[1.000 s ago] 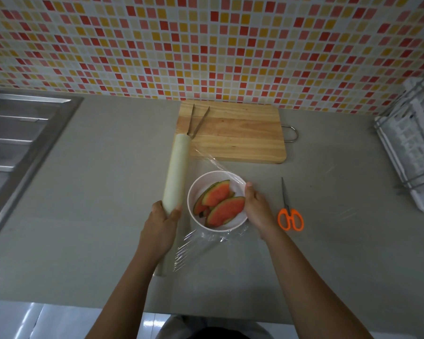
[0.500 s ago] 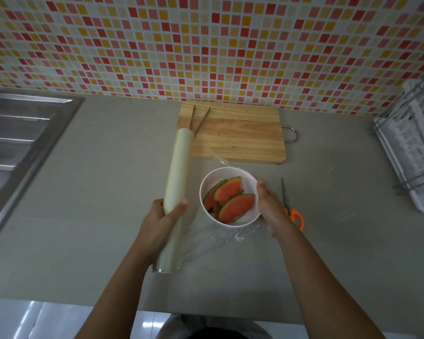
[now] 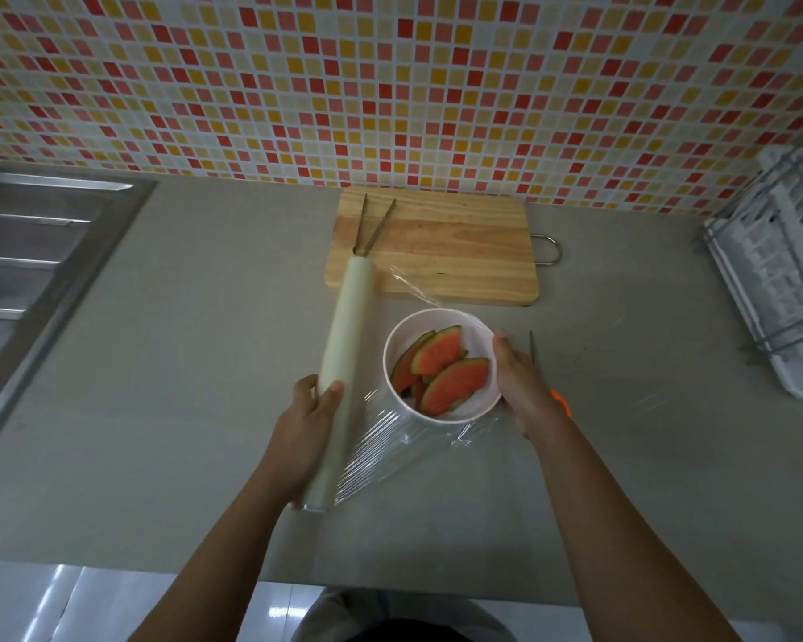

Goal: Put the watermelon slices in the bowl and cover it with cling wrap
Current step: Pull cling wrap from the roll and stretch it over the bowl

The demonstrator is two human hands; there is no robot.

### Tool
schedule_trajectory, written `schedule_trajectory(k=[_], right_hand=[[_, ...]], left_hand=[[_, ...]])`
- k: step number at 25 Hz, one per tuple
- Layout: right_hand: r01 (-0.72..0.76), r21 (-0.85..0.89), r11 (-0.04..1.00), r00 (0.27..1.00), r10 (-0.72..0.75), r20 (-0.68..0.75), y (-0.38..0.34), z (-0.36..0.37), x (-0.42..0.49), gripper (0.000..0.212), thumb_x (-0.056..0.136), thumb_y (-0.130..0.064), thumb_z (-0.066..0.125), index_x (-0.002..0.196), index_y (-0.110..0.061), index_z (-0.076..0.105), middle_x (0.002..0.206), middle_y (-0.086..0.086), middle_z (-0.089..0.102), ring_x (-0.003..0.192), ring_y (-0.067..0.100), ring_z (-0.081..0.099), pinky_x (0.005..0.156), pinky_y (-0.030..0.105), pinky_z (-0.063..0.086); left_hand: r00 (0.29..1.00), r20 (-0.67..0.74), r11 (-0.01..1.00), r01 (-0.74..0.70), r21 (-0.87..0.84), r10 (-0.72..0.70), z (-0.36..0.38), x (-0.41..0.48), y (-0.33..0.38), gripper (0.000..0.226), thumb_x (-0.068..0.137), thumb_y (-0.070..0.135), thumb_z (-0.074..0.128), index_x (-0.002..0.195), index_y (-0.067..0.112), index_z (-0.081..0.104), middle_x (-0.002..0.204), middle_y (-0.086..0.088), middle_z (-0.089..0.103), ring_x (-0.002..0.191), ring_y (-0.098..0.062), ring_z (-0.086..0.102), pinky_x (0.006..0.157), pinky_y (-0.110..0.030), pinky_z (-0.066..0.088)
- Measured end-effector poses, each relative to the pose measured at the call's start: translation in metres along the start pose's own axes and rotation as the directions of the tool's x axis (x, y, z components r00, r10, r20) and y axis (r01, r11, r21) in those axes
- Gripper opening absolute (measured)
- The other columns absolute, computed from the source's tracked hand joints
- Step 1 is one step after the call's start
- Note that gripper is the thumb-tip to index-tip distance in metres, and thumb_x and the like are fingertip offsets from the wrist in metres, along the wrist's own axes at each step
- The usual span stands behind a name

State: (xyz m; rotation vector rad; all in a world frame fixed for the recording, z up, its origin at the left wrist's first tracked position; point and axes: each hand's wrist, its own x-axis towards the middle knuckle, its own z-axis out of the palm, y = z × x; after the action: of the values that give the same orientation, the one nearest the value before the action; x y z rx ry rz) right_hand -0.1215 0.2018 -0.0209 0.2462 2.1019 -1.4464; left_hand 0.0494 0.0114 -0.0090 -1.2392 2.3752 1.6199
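Watermelon slices already in the white bowl, standing on the grey table just in front of the cutting board; first part of the task judged complete. Covering under way, not finished: cling wrap drawn from the roll toward and over the bowl, film bunched at the near rim, no cut made. Left hand closed around the roll's lower half, roll lying just left of the bowl. Right hand cupped against the bowl's right side, pressing film to the wall. Scissors mostly hidden behind the right hand, only blade tip and an orange handle showing. Remaining, by judgement: tension, sever, tuck edges. Against the view half a second earlier: little changed, roll and bowl in similar positions, both grips maintained, film stretched somewhat tighter between them.
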Motion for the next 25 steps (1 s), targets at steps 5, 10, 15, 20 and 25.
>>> schedule_trajectory(k=[5, 10, 15, 20, 25], right_hand=[[-0.037, 0.004, 0.999, 0.999, 0.037, -0.019, 0.002, 0.000, 0.001, 0.064, 0.084, -0.064, 0.030, 0.112, -0.017, 0.063, 0.103, 0.005, 0.068, 0.096, 0.024, 0.063, 0.092, 0.041, 0.050], [-0.053, -0.014, 0.998, 0.999, 0.053, 0.004, 0.000, -0.003, 0.003, 0.075, 0.073, -0.072, 0.029, 0.115, -0.019, 0.061, 0.109, 0.007, 0.068, 0.103, 0.027, 0.062, 0.097, 0.047, 0.047], [-0.032, -0.029, 0.999, 0.999, 0.033, 0.008, -0.001, -0.004, 0.006, 0.072, 0.074, -0.071, 0.030, 0.116, -0.020, 0.061, 0.112, 0.006, 0.067, 0.103, 0.024, 0.061, 0.098, 0.044, 0.047], [0.032, -0.065, 0.997, 0.999, -0.033, -0.020, -0.001, -0.001, 0.007, 0.053, 0.085, -0.064, 0.031, 0.088, -0.023, 0.064, 0.098, 0.002, 0.066, 0.091, 0.019, 0.062, 0.086, 0.032, 0.048], [0.076, -0.172, 0.982, 0.995, -0.087, -0.054, 0.002, 0.001, 0.011, 0.060, 0.089, -0.061, 0.026, 0.112, -0.019, 0.063, 0.114, 0.008, 0.061, 0.104, 0.024, 0.055, 0.087, 0.031, 0.040]], left_hand=[[0.997, -0.075, 1.000, -0.020, 0.005, 0.020, 0.010, -0.006, 0.000, 0.042, 0.097, 0.047, 0.028, 0.129, 0.022, 0.038, 0.101, -0.004, 0.054, 0.088, -0.026, 0.049, 0.072, -0.033, 0.033], [1.000, -0.027, 1.000, -0.003, -0.009, 0.003, 0.006, -0.006, -0.002, 0.050, 0.089, 0.054, 0.040, 0.128, 0.022, 0.040, 0.104, -0.002, 0.055, 0.085, -0.020, 0.053, 0.068, -0.032, 0.037], [0.997, 0.019, 0.991, -0.071, 0.118, 0.069, -0.003, -0.001, -0.011, 0.039, 0.091, 0.045, 0.048, 0.116, 0.015, 0.051, 0.104, -0.006, 0.060, 0.088, -0.021, 0.057, 0.069, -0.033, 0.041], [0.991, -0.028, 0.975, -0.127, 0.182, 0.134, -0.001, 0.002, -0.015, 0.042, 0.093, 0.040, 0.048, 0.125, 0.014, 0.050, 0.098, -0.002, 0.047, 0.094, -0.020, 0.045, 0.079, -0.030, 0.032], [0.979, -0.082, 0.969, -0.172, 0.177, 0.188, 0.006, 0.001, -0.020, 0.044, 0.093, 0.036, 0.050, 0.130, 0.013, 0.046, 0.097, -0.001, 0.042, 0.094, -0.019, 0.043, 0.079, -0.028, 0.031]])
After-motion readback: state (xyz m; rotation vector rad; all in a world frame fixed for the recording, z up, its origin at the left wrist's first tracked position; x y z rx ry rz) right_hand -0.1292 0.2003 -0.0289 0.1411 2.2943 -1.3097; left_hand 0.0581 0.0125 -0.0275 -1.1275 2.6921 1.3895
